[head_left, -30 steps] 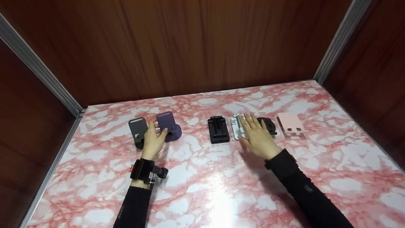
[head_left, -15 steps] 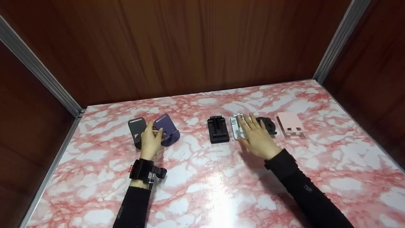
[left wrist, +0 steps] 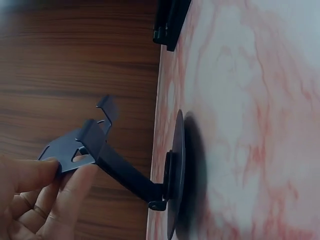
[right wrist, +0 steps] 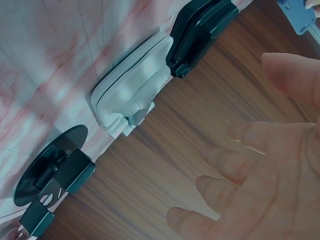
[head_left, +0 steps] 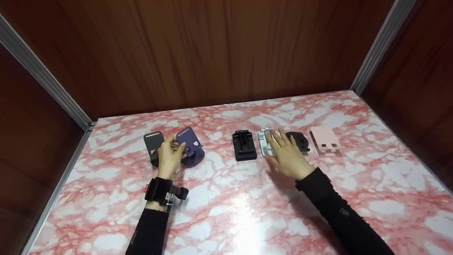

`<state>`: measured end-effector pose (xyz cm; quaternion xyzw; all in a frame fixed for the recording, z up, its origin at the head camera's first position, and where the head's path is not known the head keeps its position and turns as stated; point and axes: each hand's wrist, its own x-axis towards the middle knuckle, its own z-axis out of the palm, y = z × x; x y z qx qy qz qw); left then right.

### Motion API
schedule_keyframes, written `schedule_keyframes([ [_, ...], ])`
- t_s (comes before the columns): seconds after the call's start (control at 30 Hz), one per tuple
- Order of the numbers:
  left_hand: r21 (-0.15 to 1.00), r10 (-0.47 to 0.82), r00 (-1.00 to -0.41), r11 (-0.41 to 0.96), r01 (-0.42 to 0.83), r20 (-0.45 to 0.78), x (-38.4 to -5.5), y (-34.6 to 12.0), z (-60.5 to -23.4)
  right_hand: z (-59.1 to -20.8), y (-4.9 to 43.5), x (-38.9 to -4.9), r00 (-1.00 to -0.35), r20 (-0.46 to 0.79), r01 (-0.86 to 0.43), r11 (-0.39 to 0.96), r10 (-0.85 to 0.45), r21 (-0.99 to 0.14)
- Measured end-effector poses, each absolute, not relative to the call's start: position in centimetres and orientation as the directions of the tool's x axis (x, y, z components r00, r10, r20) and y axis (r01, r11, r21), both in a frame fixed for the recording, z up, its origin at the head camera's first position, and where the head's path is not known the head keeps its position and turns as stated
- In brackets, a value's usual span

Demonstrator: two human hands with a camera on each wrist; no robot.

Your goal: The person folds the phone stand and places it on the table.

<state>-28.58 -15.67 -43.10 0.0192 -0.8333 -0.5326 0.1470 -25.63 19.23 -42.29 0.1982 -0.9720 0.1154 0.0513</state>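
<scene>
In the head view my left hand pinches the near left edge of a purple phone stand between thumb and fingers. The left wrist view shows its tilted back plate in that grip, joined by an arm to a round base close over the table, which casts a shadow. Just left of this hand, a dark grey phone stand is partly covered by it. With fingers spread, my right hand hovers over a white folded phone stand and beside a black round-based stand, holding nothing.
A black folded phone stand lies mid-row, and a pink one sits at the right end. Wooden panels enclose the back and sides of the marbled red-and-white table.
The purple stand's plate first swung askew to the left and has since turned partway back, its base now slightly nearer me. My left hand shifted with it. The right hand has hardly moved.
</scene>
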Motion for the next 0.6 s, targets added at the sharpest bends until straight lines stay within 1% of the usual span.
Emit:
schedule_keyframes([
  [0.3, 0.920, -0.136, -0.962, 0.349, 0.179, 0.238, -27.8, -14.2, -42.0, -42.2, 19.2, -25.5, -0.914, 0.146, -0.401, 0.893, -0.377, -0.202],
  [0.37, 0.918, -0.115, -0.958, 0.334, 0.214, 0.265, -27.7, -13.8, -41.8, -42.3, 19.1, -25.5, -0.914, 0.147, -0.403, 0.892, -0.379, -0.206],
  [0.47, 0.916, -0.070, -0.955, 0.311, 0.254, 0.288, -26.6, -13.0, -40.5, -42.3, 19.0, -25.5, -0.911, 0.147, -0.411, 0.886, -0.386, -0.214],
  [0.6, 0.916, -0.019, -0.952, 0.277, 0.289, 0.306, -26.3, -12.1, -40.2, -42.3, 18.7, -25.3, -0.902, 0.157, -0.429, 0.876, -0.402, -0.222],
])
